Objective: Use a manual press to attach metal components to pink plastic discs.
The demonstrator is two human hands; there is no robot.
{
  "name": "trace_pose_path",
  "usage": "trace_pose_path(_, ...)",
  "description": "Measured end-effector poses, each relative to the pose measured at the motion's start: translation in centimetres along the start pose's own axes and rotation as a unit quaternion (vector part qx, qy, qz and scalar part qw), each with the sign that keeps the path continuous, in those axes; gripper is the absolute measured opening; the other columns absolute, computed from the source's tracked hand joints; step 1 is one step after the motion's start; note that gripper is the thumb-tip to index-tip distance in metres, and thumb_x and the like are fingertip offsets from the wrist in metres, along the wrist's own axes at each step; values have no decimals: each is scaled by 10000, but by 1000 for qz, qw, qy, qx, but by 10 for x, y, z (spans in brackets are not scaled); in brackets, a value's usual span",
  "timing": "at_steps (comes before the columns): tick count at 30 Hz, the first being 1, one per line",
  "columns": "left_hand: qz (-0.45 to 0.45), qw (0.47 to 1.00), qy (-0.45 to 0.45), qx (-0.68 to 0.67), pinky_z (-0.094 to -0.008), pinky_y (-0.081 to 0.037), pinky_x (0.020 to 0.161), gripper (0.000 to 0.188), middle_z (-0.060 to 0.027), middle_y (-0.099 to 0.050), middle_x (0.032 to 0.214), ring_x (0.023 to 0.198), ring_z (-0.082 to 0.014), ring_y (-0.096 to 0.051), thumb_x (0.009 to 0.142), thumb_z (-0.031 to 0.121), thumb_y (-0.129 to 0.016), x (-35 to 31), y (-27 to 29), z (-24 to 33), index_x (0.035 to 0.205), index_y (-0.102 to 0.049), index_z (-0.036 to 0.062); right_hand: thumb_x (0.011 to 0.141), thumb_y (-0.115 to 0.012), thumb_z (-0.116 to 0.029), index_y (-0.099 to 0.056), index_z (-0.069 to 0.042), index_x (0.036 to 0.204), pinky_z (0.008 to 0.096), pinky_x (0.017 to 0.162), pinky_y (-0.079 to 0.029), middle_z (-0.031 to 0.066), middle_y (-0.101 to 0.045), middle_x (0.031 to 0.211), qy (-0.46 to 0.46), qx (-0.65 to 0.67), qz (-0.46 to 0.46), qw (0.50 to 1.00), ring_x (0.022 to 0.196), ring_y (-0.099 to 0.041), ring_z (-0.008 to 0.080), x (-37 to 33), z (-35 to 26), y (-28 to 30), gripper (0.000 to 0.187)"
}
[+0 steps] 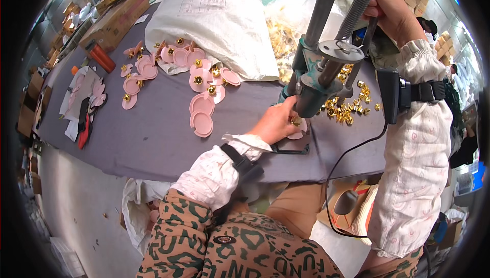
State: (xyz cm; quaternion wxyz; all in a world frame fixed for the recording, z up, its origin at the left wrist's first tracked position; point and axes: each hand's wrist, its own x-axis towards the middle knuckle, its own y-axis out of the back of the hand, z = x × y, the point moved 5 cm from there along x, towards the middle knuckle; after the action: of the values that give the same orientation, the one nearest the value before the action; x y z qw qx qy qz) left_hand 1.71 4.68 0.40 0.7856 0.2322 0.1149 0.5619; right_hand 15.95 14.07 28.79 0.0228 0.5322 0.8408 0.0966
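A green hand press (312,94) with a spring and steel posts stands at the right of the table. My left hand (274,125) is at its base, fingers closed on a round pink plastic piece (297,135) with a gold metal part on it, below the press head. Raised at the top right, my right hand (392,11) has its fingers curled round the press lever, partly hidden behind the spring. Loose gold metal clips (344,114) lie to the right of the press. Several pink round pieces (201,123), some with gold parts attached, lie left of my left hand.
A big white woven sack (209,20) lies at the back, beside a clear plastic bag (286,20) of gold parts. On the left are a red-orange cylinder (100,56), a cardboard box (115,20) and a red-handled tool (83,135). A black cable (334,176) hangs from my right forearm.
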Motion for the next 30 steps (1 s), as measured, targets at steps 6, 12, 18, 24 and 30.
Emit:
trace_pose_path(6,54,996,-63,34,-391,-507,807,764,-169,-625,962,905,-320,-630,692,177,-805,1,-8,-1,1310,-392,-1,958,-568,-243,-609,0,1084,266,632,-443,-54,-403,555,147,-86,97,981,453,-350,64,-56,-1,17,277)
trace_pose_path(12,119,988,-88,31,-384,-491,834,863,-157,-614,995,958,-298,-604,670,158,-819,-13,0,-8,1382,-348,25,719,-610,9,-696,-64,840,324,660,-508,60,-600,661,380,-275,120,875,569,-549,171,-232,87,-71,165)
trace_pose_path(18,92,992,-74,34,-397,-493,816,877,-144,-608,974,904,-314,-598,651,125,-809,-6,-9,0,1404,-362,81,609,-611,27,-676,-95,751,361,787,-493,17,-483,527,330,-363,119,863,484,-476,203,-248,141,-97,198)
trace_pose_path(24,144,985,-81,53,-400,-486,825,781,-135,-626,987,934,-313,-594,714,95,-757,-23,-3,-10,1388,-366,43,922,-588,-179,-660,-18,1015,224,494,-430,-13,-560,633,194,-115,160,961,462,-453,31,-166,22,-41,199)
trace_pose_path(30,198,976,-74,-60,-377,-482,807,631,-117,-612,975,896,-280,-590,770,129,-735,-35,-1,-17,1332,-454,66,985,-475,-173,-566,-20,1163,245,543,-487,-70,-377,537,78,30,180,980,419,-344,62,-60,-9,10,252)
